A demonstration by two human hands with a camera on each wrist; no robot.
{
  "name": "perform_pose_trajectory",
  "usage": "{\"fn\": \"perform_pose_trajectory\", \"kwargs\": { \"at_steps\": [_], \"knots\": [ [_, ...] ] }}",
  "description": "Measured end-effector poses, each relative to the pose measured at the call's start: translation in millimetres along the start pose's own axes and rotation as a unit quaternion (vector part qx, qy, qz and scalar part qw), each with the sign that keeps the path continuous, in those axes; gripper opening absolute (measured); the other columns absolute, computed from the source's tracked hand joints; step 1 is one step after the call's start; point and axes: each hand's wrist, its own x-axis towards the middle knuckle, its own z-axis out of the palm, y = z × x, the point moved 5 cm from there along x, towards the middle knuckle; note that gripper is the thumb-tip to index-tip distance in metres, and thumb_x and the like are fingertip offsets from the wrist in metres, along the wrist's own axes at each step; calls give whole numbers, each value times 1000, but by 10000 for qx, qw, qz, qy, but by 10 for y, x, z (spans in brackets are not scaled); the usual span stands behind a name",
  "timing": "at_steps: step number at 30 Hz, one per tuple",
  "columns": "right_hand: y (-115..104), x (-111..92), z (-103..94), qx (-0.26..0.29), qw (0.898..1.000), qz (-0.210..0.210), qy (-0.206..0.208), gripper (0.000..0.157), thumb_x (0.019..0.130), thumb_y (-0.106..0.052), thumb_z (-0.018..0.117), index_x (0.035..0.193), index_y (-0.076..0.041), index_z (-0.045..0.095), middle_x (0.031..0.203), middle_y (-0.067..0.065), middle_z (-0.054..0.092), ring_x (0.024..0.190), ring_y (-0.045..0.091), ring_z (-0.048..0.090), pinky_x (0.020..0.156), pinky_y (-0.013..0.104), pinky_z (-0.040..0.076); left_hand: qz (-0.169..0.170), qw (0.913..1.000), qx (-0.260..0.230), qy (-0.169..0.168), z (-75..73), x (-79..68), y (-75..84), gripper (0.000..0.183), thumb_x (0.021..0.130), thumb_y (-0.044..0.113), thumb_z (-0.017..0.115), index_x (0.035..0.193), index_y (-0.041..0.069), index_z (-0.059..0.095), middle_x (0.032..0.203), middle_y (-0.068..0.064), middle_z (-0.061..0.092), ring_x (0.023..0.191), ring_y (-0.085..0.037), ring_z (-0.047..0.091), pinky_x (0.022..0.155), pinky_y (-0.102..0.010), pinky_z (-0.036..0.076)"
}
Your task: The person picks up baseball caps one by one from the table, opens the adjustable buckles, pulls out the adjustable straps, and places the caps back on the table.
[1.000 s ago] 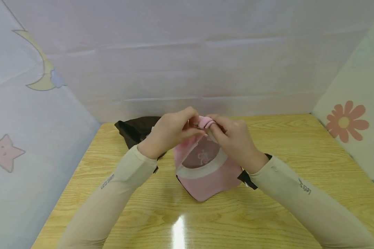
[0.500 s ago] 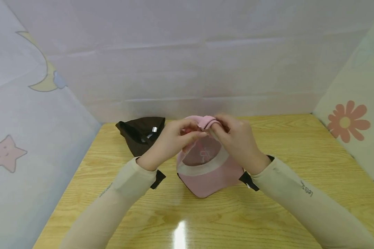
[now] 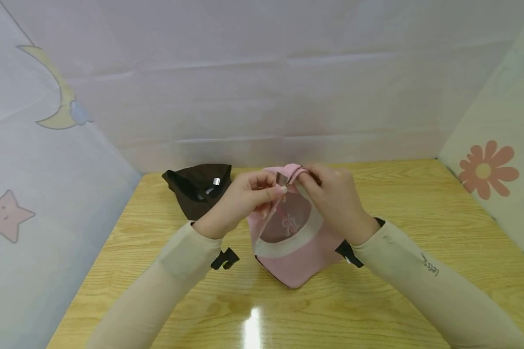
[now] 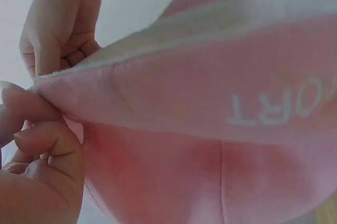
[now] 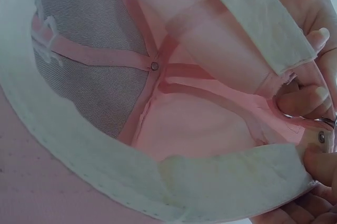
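A pink cap (image 3: 293, 264) with mesh panels is held just above or on the table, brim toward me and its inside partly showing. My left hand (image 3: 246, 198) pinches the back strap near a small metal buckle (image 3: 281, 179). My right hand (image 3: 335, 201) grips the other side of the strap, where pink fabric loops over its fingers. In the left wrist view, pale letters run along the cap's side (image 4: 158, 98), and the left fingers (image 4: 47, 134) are curled at the cap's edge. The right wrist view shows the white sweatband (image 5: 237, 176) and a metal snap (image 5: 321, 136) by the fingers.
A dark brown cap (image 3: 194, 206) with a shiny tag lies at the back left of the wooden table (image 3: 192, 310). Cloth walls (image 3: 262, 97) close off the back and both sides. Black wrist straps (image 3: 349, 254) hang by both sleeves.
My left hand has shifted down and slightly right, uncovering more of the dark cap. The metal buckle now shows at its fingertips. The pink brim has tipped a little rightward; the right hand barely moved.
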Motion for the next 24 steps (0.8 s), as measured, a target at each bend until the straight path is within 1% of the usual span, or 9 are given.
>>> {"fn": "perform_pose_trajectory", "kwargs": {
  "at_steps": [4,8,11,14,16,20,22,24],
  "knots": [
    [-13,8,-18,-147,9999,-32,60,8,87,4,67,80,5,69,58,7,57,46,11,38,44,26,32,58,9997,-221,57,18,-3,3,16,95,2,60,79,2,58,67,-3,56,52,-12,44,50,-23,33],
    [-22,19,-18,-218,9996,-155,38,7,87,5,67,80,6,69,60,9,61,45,12,42,44,27,35,102,9993,-355,57,36,-13,-6,17,94,0,59,77,3,58,65,-2,56,52,-11,46,49,-23,35],
    [-7,20,-10,-194,9997,-176,-11,7,86,5,66,80,7,69,62,10,62,46,13,43,44,27,36,83,9989,-459,16,51,-18,-24,18,94,0,58,77,4,57,66,-2,56,54,-11,47,49,-23,36],
    [13,15,-15,-55,10000,-61,-24,7,87,5,66,81,5,70,62,8,62,48,12,43,45,25,35,161,9983,-559,5,59,-10,-17,18,95,0,57,78,5,56,68,-3,56,55,-12,48,51,-22,39],
    [21,12,-20,37,10000,-9,-25,5,87,4,67,84,5,71,65,8,64,49,13,45,47,25,36,305,9972,-688,14,56,3,4,18,96,-1,56,79,6,56,70,-3,55,56,-12,48,54,-22,41],
    [19,7,-15,144,9999,8,-90,4,87,2,70,89,5,71,74,10,69,54,14,53,52,26,44,572,9936,-975,9,43,22,53,21,96,-5,53,80,8,57,72,-4,55,57,-12,48,56,-21,43],
    [14,4,-9,153,9998,-79,-131,7,85,2,72,91,5,71,77,11,70,56,15,56,53,28,46,602,9937,-949,32,30,24,52,21,96,-5,53,80,8,58,71,-3,55,57,-11,48,56,-21,42],
    [16,2,-1,156,9997,-79,-174,8,84,2,73,91,5,71,79,12,70,58,16,57,54,30,48,505,9960,-733,107,11,14,45,17,96,-1,55,81,6,59,71,-3,55,57,-12,48,55,-21,43]
  ]
}}
